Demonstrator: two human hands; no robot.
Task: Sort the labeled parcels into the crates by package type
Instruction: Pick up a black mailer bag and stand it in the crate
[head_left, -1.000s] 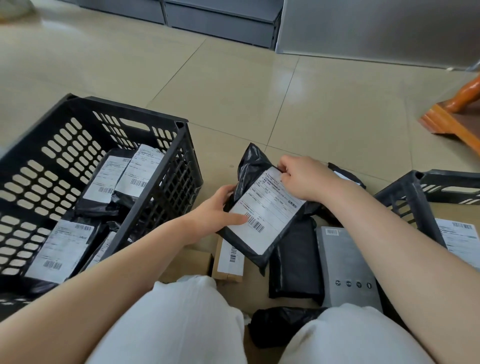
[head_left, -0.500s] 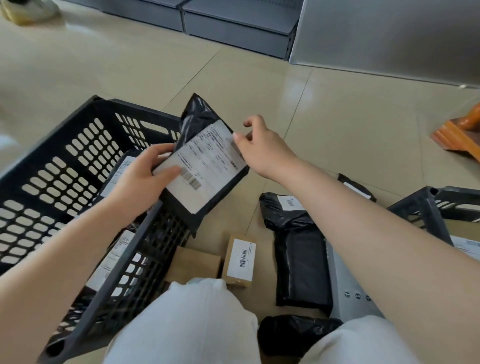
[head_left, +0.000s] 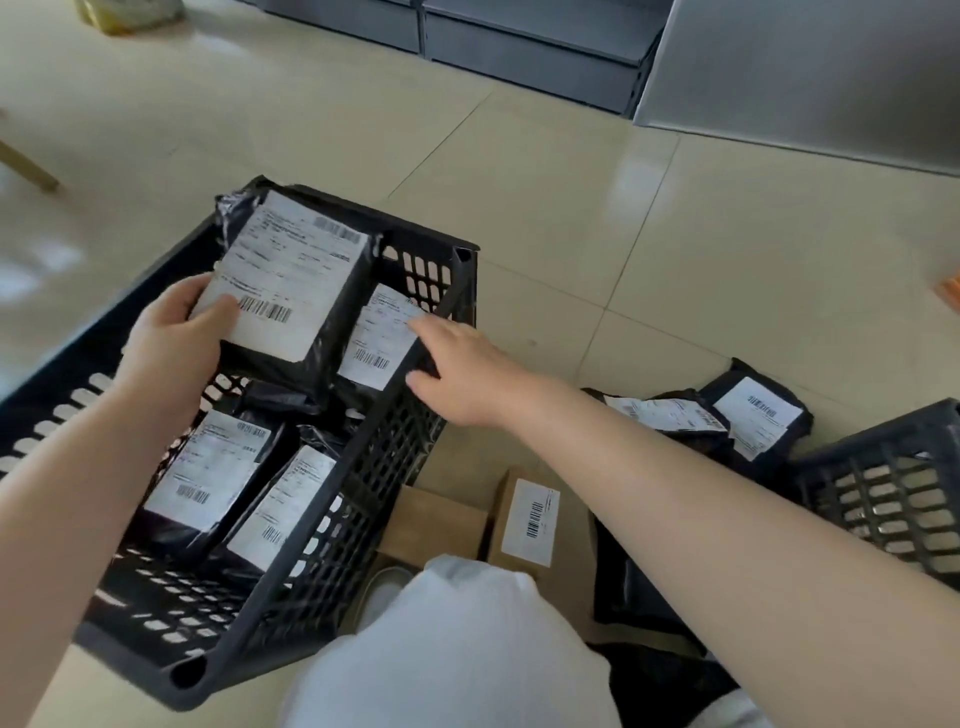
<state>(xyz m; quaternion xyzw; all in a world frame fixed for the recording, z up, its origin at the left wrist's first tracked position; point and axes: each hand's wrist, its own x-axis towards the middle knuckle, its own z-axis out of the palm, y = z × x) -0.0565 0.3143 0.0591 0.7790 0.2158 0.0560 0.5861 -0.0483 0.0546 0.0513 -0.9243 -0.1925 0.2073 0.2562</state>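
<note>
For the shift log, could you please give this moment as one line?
left hand holds black mailer above left crate | right hand open at crate rim

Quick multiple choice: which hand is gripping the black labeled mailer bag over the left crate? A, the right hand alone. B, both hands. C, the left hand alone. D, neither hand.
C: the left hand grips the black mailer bag at its lower left edge above the left crate, while the right hand reaches open toward the crate's rim, off that bag.
</note>
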